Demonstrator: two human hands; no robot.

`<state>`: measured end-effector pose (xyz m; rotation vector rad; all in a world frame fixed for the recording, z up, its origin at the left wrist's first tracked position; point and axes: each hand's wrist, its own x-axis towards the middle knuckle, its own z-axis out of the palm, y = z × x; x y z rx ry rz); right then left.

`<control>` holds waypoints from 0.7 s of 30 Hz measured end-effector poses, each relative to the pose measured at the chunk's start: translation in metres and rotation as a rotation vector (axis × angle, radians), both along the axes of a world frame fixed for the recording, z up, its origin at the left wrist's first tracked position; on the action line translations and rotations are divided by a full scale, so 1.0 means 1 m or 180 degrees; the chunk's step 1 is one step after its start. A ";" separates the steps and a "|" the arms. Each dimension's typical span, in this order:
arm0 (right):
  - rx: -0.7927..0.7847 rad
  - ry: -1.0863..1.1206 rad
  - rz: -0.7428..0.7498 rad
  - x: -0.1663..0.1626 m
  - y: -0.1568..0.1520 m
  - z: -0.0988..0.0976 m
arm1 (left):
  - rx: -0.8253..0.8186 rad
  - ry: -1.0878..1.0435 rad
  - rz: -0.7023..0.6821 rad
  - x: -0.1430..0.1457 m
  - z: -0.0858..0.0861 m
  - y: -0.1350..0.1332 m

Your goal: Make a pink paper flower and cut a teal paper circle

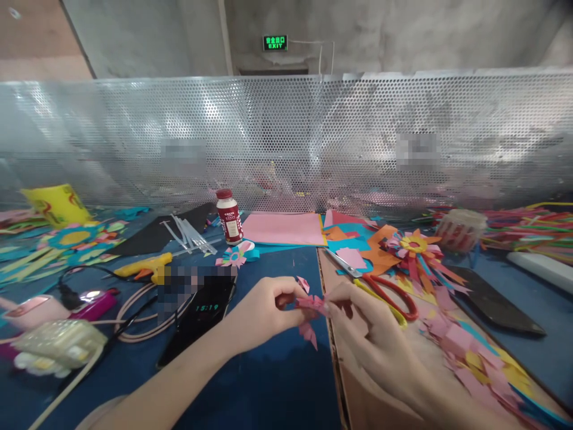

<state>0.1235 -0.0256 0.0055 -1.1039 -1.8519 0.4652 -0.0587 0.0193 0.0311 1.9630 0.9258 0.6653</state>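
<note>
Between my two hands, over the middle of the blue table, is a small pink paper piece [312, 303] with cut, folded petals. My left hand [268, 304] pinches its left side between thumb and fingers. From the other side, my right hand [364, 322] closes its thumb and fingertips on the right edge. One petal points up and another hangs below. Just beyond my right hand lie scissors [389, 295] with red and yellow handles. A finished-looking paper flower [414, 245] in orange, yellow and pink sits farther right.
A glue gun [147, 267], its cable and a phone [201, 313] lie to the left. A red-capped bottle [229, 218] stands behind, beside pink paper sheets [282, 228]. Another dark phone [496, 301] and pink paper scraps [465, 352] are right. A perforated metal panel [286, 137] closes the back.
</note>
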 end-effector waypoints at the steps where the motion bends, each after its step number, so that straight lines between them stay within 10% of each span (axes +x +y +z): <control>1: 0.0052 -0.0105 0.0048 0.000 0.000 0.002 | 0.0034 0.0024 0.0006 0.000 -0.001 0.000; 12: 0.0799 -0.1102 0.0301 0.006 0.008 0.000 | 0.0044 0.0320 -0.0110 0.000 -0.001 -0.004; 21: -0.0040 -0.0610 0.0438 0.004 -0.002 0.007 | -0.0562 0.0267 -0.0629 -0.003 0.001 -0.003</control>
